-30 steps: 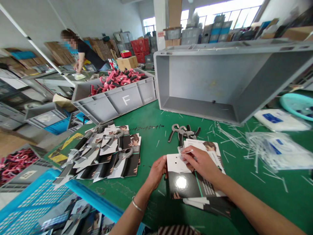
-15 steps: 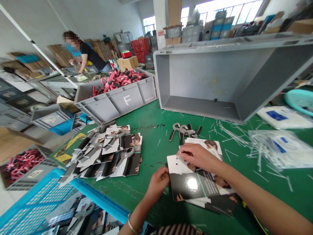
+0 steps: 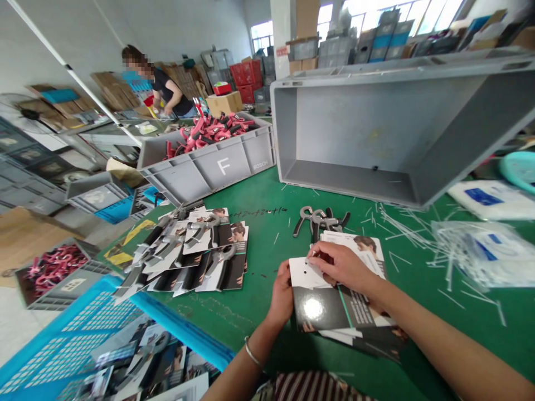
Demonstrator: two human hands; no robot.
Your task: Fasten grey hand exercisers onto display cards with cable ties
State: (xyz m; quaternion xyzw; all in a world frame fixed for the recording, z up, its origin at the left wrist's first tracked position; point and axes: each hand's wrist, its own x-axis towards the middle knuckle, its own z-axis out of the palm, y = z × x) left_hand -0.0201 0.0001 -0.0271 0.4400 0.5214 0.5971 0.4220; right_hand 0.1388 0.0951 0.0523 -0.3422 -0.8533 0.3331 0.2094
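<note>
A printed black-and-white card lies at the top of a loose stack on the green table. Its white upper part has small holes. My left hand grips the card's left edge, fingers curled, thumb out of clear sight. My right hand is over the card's upper part, fingertips pinched close to the holes; whatever they hold is too small to make out. Just beyond the stack lie several grey-and-black hand grips. Further left, more cards with hand grips on them are piled overlapping.
Thin white cable ties are scattered at right by plastic bags. A grey crate lies on its side behind. Another crate holds red-and-black hand grips. A blue basket stands front left. A co-worker stands at the back.
My left hand has moved up along the card's left edge and now grips it. My right fingertips stay near the holes. The view has shifted slightly left.
</note>
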